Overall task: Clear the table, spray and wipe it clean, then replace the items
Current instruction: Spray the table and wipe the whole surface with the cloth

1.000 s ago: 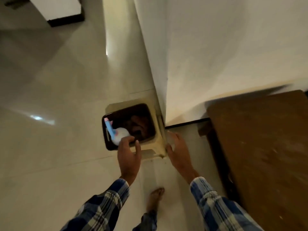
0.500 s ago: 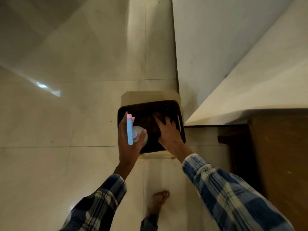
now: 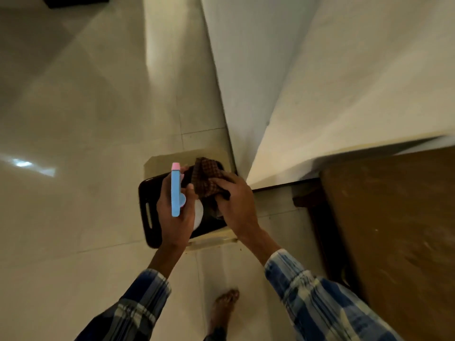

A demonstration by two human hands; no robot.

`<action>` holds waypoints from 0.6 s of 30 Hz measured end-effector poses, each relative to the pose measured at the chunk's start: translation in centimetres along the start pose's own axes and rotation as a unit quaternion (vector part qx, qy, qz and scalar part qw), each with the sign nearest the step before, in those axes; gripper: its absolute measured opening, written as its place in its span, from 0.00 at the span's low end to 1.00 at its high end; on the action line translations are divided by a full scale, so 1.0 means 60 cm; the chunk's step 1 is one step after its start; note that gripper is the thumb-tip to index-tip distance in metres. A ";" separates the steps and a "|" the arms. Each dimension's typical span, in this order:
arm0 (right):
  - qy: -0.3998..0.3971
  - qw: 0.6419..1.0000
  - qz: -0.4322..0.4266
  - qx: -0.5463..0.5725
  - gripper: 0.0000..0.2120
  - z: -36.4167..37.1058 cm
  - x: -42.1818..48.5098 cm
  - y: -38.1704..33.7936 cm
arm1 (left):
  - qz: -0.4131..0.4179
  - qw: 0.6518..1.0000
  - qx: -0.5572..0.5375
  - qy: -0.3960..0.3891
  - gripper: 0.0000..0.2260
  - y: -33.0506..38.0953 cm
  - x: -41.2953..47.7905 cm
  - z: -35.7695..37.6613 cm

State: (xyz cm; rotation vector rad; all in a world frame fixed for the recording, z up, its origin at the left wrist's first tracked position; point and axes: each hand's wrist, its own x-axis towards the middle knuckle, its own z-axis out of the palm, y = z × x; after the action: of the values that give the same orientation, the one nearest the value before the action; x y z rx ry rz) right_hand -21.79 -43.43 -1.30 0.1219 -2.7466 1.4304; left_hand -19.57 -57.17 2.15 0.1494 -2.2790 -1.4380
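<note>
Spray bottle (image 3: 175,190), blue-headed with a pink tip, sits in our left hand (image 3: 176,217), fingers wrapped round it; just beside it our right hand (image 3: 236,203) clutches a brown checked cloth (image 3: 206,180) above the dark basket (image 3: 147,212), left of the wooden table (image 3: 394,230).

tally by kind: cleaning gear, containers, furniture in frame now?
Spray bottle: 1, gripped by the left hand
Checked cloth: 1, gripped by the right hand
Dark tray: 1, on the stool
Beige stool: 1
Wooden table: 1
Total: 5
</note>
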 end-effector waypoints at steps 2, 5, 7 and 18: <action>0.059 0.996 0.039 0.049 0.16 -0.072 -0.026 0.000 | 0.000 0.999 -0.029 -0.034 0.13 0.057 -0.012 0.032; 0.157 0.978 0.113 0.072 0.17 -0.196 -0.086 0.043 | -0.011 0.992 -0.060 -0.107 0.09 0.133 -0.059 0.106; 0.199 0.955 0.202 0.085 0.17 -0.277 -0.138 0.097 | -0.030 0.985 -0.051 -0.163 0.07 0.171 -0.104 0.168; 0.273 0.896 0.347 0.040 0.19 -0.633 -0.378 0.387 | -0.042 0.921 -0.066 -0.382 0.07 0.337 -0.381 0.489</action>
State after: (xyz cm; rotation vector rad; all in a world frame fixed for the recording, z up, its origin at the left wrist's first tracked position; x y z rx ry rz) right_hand -1.23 2.06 -0.16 -1.1759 -2.3172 1.3821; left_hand -8.52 -16.31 2.30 -0.4398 -2.7678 -1.9317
